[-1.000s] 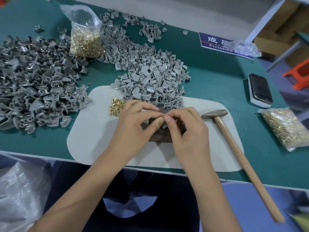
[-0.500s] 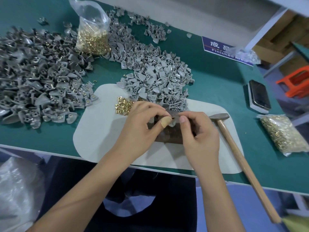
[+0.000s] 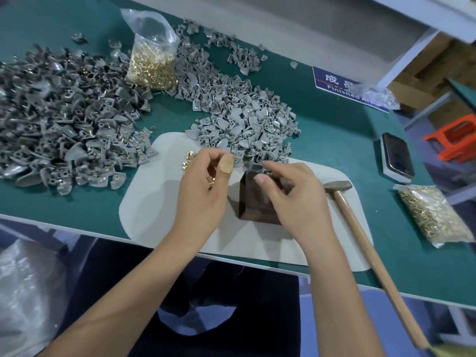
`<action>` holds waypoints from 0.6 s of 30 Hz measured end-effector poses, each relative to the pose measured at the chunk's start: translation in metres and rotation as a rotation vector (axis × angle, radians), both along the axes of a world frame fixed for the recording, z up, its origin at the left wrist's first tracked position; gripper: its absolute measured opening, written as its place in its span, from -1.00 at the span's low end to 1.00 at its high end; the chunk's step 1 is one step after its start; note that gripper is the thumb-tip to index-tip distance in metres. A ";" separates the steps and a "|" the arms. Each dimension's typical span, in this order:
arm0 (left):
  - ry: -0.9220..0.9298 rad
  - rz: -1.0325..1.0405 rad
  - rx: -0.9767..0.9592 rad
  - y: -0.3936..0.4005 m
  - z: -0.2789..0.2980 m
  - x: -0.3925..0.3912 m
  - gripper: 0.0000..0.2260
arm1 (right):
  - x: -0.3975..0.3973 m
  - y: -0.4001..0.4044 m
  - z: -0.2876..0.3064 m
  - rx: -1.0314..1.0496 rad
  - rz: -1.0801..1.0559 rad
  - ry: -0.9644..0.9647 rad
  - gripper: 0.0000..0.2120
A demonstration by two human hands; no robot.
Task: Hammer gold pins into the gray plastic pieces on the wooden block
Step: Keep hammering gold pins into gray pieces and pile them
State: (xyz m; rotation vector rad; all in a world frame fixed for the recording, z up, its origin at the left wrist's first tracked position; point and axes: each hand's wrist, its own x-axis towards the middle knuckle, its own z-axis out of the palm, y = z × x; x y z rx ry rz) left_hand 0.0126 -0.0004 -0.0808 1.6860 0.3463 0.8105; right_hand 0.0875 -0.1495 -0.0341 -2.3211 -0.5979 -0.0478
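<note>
A dark wooden block (image 3: 253, 202) stands on a pale mat (image 3: 154, 202). On its top far edge sits one gray plastic piece (image 3: 253, 166). My right hand (image 3: 293, 194) lies over the block, with forefinger and thumb curled at that piece. To the left of the block, my left hand (image 3: 203, 184) is raised and holds several gold pins (image 3: 211, 180) in its curled fingers; its thumb is taped. A few loose gold pins (image 3: 186, 161) lie on the mat behind it. The hammer (image 3: 360, 235) lies on the mat to the right, untouched.
A light gray heap of plastic pieces (image 3: 244, 122) lies behind the block and a darker heap of pinned pieces (image 3: 64, 124) at the left. Bags of gold pins stand at the back (image 3: 152, 63) and right (image 3: 432, 215). A phone (image 3: 398, 155) lies at the right.
My two hands, which pinched together over the block, have parted. The left hand drew back to the left and the block now shows between them.
</note>
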 end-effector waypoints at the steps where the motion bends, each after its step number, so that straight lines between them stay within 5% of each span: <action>1: -0.004 0.006 -0.025 0.001 0.000 0.000 -0.87 | 0.000 0.005 0.001 -0.070 -0.005 -0.024 -0.81; 10: 0.016 -0.021 0.007 -0.001 0.002 0.000 -0.96 | -0.009 0.014 -0.007 -0.115 -0.031 -0.242 -0.90; 18: 0.021 0.013 -0.126 0.000 0.000 -0.001 -0.92 | -0.010 0.012 -0.015 0.004 -0.077 -0.207 -0.88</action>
